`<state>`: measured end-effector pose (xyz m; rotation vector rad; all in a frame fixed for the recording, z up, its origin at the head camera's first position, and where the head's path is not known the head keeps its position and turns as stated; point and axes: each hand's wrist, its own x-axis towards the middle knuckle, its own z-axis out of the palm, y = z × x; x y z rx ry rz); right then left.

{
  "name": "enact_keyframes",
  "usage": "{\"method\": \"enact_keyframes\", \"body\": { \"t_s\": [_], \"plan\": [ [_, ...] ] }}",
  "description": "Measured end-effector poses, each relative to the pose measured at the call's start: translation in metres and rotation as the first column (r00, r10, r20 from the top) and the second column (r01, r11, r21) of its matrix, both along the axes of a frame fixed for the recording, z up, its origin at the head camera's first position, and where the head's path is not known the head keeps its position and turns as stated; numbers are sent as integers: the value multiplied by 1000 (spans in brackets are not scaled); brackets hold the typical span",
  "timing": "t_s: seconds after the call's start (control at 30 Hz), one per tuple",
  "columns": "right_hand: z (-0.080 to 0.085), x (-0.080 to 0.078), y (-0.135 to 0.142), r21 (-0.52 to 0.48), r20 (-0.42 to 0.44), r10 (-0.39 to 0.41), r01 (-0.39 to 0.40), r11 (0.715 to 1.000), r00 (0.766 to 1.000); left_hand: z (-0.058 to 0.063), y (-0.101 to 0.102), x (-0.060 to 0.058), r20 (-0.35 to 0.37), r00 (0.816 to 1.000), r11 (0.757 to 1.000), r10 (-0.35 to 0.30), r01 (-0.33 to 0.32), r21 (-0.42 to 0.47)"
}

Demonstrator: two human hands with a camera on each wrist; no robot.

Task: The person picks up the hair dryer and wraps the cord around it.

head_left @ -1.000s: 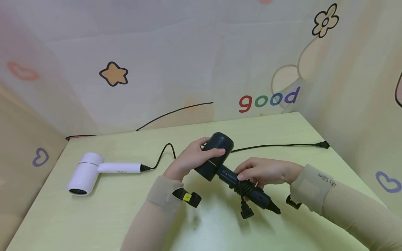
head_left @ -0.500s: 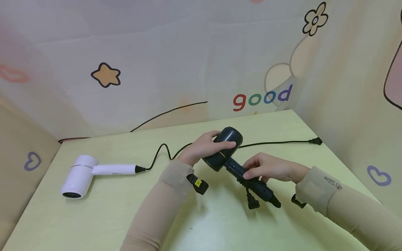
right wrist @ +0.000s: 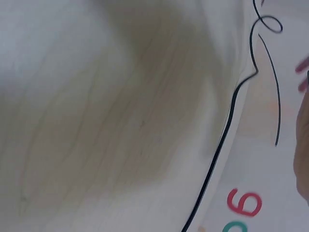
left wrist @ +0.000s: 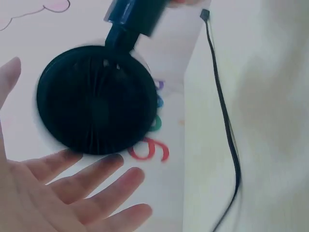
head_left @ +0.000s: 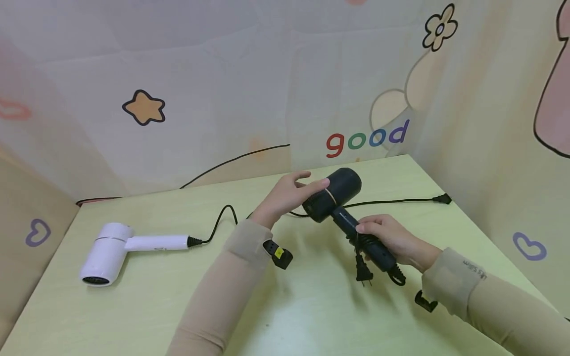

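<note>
My right hand (head_left: 392, 237) grips the handle of a dark navy hair dryer (head_left: 345, 188), held tilted above the table with its head to the upper left. Its black cord is wound round the handle, and the two-pin plug (head_left: 363, 271) dangles below. My left hand (head_left: 287, 195) is at the rear end of the dryer's head. In the left wrist view the left hand's fingers (left wrist: 104, 195) are spread and loosely straight beside the round intake end. The right wrist view catches only part of a hand (right wrist: 302, 145) at its right edge.
On the left of the pale table (head_left: 311, 316) lies a white hair dryer (head_left: 107, 252). Its black cord (head_left: 387, 201) runs behind my hands to a plug (head_left: 442, 199) near the right edge. Printed cloth walls (head_left: 222, 89) enclose the back and sides.
The dark hair dryer has moved right and slightly away, with its head turned further right. My left thumb and fingers have loosened from its head. My right hand has shifted rightward with the handle.
</note>
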<state>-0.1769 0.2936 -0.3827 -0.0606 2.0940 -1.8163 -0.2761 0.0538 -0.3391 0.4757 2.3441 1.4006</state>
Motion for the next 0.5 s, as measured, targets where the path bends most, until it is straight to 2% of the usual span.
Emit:
{"method": "enact_keyframes", "body": {
  "t_s": [0.13,0.27,0.4,0.5],
  "plan": [
    [-1,-11,17,-4,22,-108,108,994,994,-10,-29,-2,-27,998,998,57,-58,-40],
    [-4,-25,37,6,61,-192,192,981,980,-24,-62,-2,-105,991,992,81,-90,-88],
    [-8,-37,54,28,91,-248,246,969,964,-37,-92,0,-201,975,984,97,-125,-131],
    [-10,-45,64,56,96,-290,285,957,952,-44,-110,4,-277,955,976,108,-155,-152]
  ]
}}
